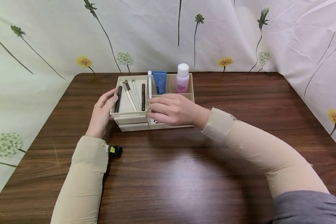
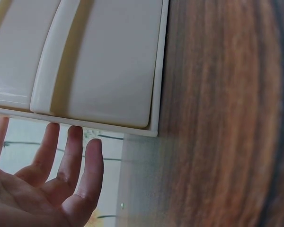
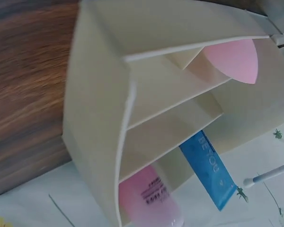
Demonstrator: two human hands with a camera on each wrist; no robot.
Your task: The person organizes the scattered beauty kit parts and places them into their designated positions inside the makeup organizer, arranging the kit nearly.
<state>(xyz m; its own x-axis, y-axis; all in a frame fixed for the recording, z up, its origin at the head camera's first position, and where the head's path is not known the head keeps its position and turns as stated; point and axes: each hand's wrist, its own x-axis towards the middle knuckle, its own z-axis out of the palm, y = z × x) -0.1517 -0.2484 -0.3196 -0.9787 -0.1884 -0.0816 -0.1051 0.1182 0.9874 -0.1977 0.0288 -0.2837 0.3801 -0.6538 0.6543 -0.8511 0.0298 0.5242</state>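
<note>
A cream desktop organizer (image 1: pixel 133 127) stands on the table, with two drawer fronts at its lower left. My left hand (image 1: pixel 99 113) rests its fingertips against the organizer's left side; these fingers also show in the left wrist view (image 2: pixel 52 175). Over the front right compartments, my right hand (image 1: pixel 173 110) pinches a slim white stick with a rounded tip (image 1: pixel 149 85), which stands upright beside the divider. Its lower end is hidden by the fingers. The same stick (image 3: pixel 274 173) enters the right wrist view from the edge.
In the left tray lie a black pen (image 1: pixel 118 99), another dark pen (image 1: pixel 143 98) and several slim brushes (image 1: pixel 131 96). A blue tube (image 1: pixel 159 82) and a pink bottle with white cap (image 1: pixel 182 79) stand behind. A pink sponge (image 3: pixel 236 61) sits in a front compartment. Flowered cloth (image 1: pixel 156 31) hangs behind.
</note>
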